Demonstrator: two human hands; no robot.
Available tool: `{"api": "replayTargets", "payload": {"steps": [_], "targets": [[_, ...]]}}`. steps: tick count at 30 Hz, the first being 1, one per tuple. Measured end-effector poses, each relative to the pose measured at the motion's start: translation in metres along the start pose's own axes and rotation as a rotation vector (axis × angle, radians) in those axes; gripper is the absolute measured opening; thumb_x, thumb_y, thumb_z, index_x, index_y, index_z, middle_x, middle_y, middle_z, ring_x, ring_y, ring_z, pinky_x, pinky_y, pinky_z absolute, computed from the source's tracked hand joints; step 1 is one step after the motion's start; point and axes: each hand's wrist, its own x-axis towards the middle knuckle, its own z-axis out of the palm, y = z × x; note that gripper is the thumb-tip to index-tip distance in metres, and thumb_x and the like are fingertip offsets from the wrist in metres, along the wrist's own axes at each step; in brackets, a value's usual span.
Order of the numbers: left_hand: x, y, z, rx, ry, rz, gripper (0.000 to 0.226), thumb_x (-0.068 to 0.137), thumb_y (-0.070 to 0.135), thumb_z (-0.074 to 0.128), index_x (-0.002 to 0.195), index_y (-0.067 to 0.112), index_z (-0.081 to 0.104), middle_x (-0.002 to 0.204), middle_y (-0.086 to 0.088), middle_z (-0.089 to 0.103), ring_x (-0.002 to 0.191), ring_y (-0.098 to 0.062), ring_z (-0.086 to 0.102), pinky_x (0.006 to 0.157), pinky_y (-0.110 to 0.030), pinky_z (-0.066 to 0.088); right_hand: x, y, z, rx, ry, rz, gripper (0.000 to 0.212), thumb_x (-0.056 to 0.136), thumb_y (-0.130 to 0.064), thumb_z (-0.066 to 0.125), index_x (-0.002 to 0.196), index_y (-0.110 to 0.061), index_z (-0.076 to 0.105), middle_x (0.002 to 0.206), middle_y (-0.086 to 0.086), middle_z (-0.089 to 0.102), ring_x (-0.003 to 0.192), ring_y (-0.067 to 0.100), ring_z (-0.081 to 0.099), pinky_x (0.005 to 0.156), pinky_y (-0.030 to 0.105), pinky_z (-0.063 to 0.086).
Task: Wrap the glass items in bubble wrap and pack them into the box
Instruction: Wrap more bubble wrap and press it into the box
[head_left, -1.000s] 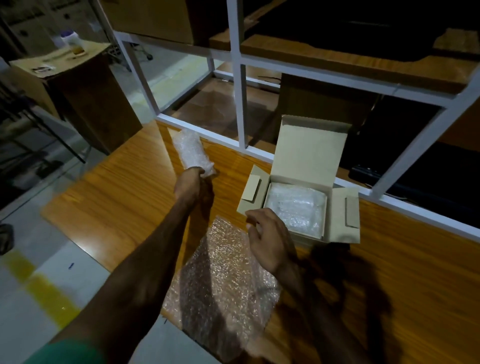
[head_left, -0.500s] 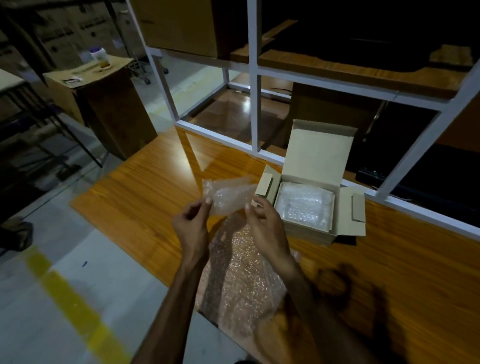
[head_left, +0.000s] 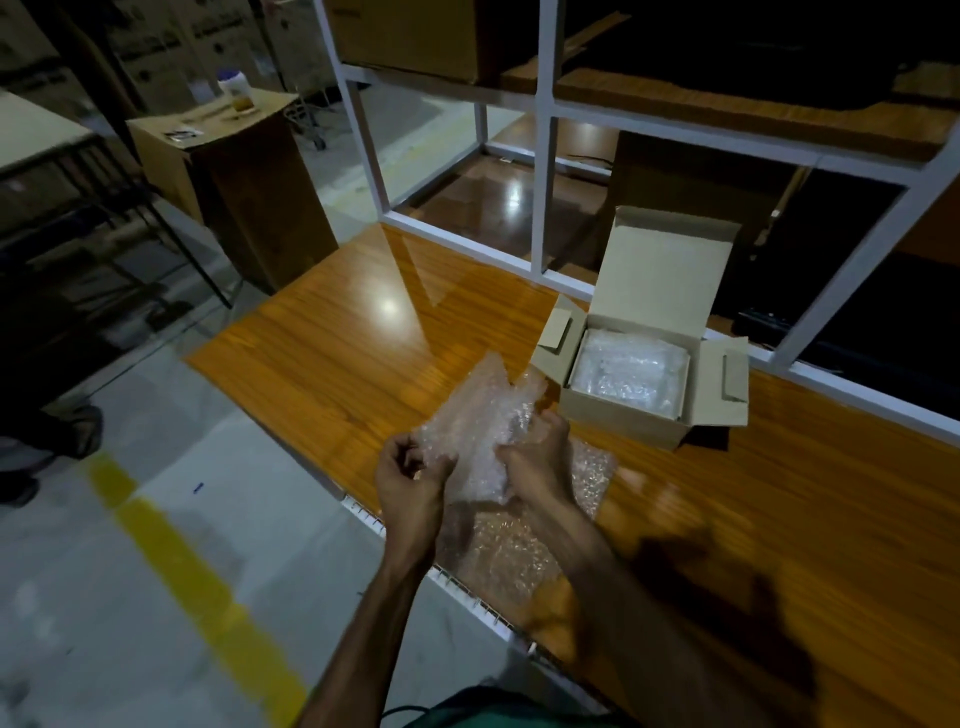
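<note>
Gripping a bubble-wrapped bundle at frame centre, the left hand and right hand hold it above a spare bubble wrap sheet on the bench. One wrapped item already fills the open box right of centre; this bundle probably goes in next.

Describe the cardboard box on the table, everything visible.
The cardboard box is small, plain brown, and sits on the wooden table near the white frame. Its lid stands upright at the back and two side flaps are folded outward. Inside lies a bubble-wrapped bundle, filling most of the opening. Neither hand touches it.
</note>
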Motion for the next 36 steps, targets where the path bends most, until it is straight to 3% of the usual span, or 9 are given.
{"api": "replayTargets", "payload": {"steps": [6, 10, 15, 20, 23, 26, 31, 34, 36], "targets": [[0.003, -0.022, -0.02, -0.038, 0.14, -0.197, 0.016, 0.084, 0.029, 0.074, 0.089, 0.016, 0.066, 0.085, -0.003, 0.065, 0.079, -0.022, 0.06, 0.075, -0.042, 0.052, 0.004, 0.035, -0.013, -0.053, 0.129, -0.001, 0.063, 0.089, -0.019, 0.072, 0.142, -0.037, 0.044, 0.111, -0.001, 0.071, 0.084, 0.024, 0.076, 0.067, 0.057, 0.066], [0.005, -0.021, -0.024, -0.022, 0.117, -0.215, 0.012, 0.09, 0.002, 0.068, 0.094, -0.007, 0.061, 0.082, -0.012, 0.059, 0.074, -0.024, 0.054, 0.066, -0.042, 0.047, 0.001, 0.05, -0.017, -0.082, 0.144, 0.018, 0.062, 0.089, -0.021, 0.072, 0.145, -0.033, 0.046, 0.125, -0.001, 0.066, 0.086, 0.021, 0.076, 0.074, 0.054, 0.066], [0.008, -0.024, -0.022, -0.004, 0.034, -0.27, 0.029, 0.086, -0.014, 0.059, 0.099, 0.011, 0.054, 0.086, -0.008, 0.053, 0.075, -0.024, 0.052, 0.059, -0.037, 0.046, -0.002, 0.056, -0.024, -0.086, 0.073, 0.056, 0.04, 0.075, -0.04, 0.068, 0.113, -0.028, 0.069, 0.107, 0.002, 0.077, 0.096, 0.028, 0.074, 0.087, 0.062, 0.062], [0.011, -0.025, -0.021, 0.01, -0.109, -0.272, 0.034, 0.084, -0.015, 0.061, 0.103, 0.013, 0.058, 0.086, -0.01, 0.062, 0.075, -0.026, 0.056, 0.063, -0.038, 0.045, 0.019, 0.053, -0.028, 0.006, 0.075, 0.081, 0.113, 0.053, -0.084, 0.085, 0.147, -0.032, 0.05, 0.142, -0.003, 0.063, 0.123, 0.029, 0.067, 0.094, 0.054, 0.061], [0.018, -0.028, -0.027, -0.029, -0.179, -0.338, 0.032, 0.088, -0.011, 0.06, 0.116, 0.006, 0.059, 0.1, -0.017, 0.07, 0.076, -0.028, 0.057, 0.055, -0.035, 0.046, 0.016, 0.027, -0.027, 0.018, 0.045, 0.066, 0.071, 0.076, -0.061, 0.088, 0.131, -0.023, 0.065, 0.114, 0.001, 0.078, 0.09, 0.02, 0.075, 0.065, 0.038, 0.063], [0.021, -0.028, -0.029, -0.141, -0.174, -0.391, 0.027, 0.095, 0.007, 0.066, 0.119, -0.002, 0.059, 0.102, -0.023, 0.067, 0.079, -0.032, 0.058, 0.06, -0.041, 0.05, 0.013, 0.013, -0.03, 0.115, 0.015, 0.101, 0.026, 0.094, -0.025, 0.078, 0.117, -0.014, 0.072, 0.106, 0.005, 0.081, 0.094, 0.026, 0.079, 0.084, 0.041, 0.065], [0.005, -0.021, -0.016, -0.33, -0.001, -0.43, 0.025, 0.105, 0.021, 0.063, 0.124, 0.006, 0.064, 0.108, -0.012, 0.076, 0.096, -0.035, 0.072, 0.08, -0.049, 0.059, 0.005, 0.026, -0.041, 0.336, -0.087, 0.115, 0.022, 0.095, -0.008, 0.065, 0.118, -0.007, 0.067, 0.123, 0.02, 0.073, 0.115, 0.039, 0.07, 0.105, 0.054, 0.055], [-0.016, -0.027, 0.001, -0.34, -0.015, -0.498, 0.067, 0.088, 0.03, 0.084, 0.145, 0.014, 0.053, 0.133, -0.008, 0.071, 0.114, -0.033, 0.073, 0.091, -0.056, 0.062, 0.0, 0.037, -0.045, 0.38, -0.058, 0.118, 0.029, 0.09, 0.0, 0.063, 0.118, 0.0, 0.067, 0.126, 0.02, 0.071, 0.119, 0.041, 0.066, 0.108, 0.06, 0.052], [-0.029, -0.03, 0.012, -0.284, -0.023, -0.514, 0.08, 0.081, 0.021, 0.088, 0.149, 0.01, 0.05, 0.137, -0.009, 0.069, 0.115, -0.029, 0.072, 0.086, -0.047, 0.065, -0.001, 0.04, -0.053, 0.417, -0.043, 0.136, 0.033, 0.083, 0.0, 0.065, 0.116, 0.001, 0.068, 0.133, 0.021, 0.067, 0.124, 0.042, 0.062, 0.112, 0.059, 0.048]]}}
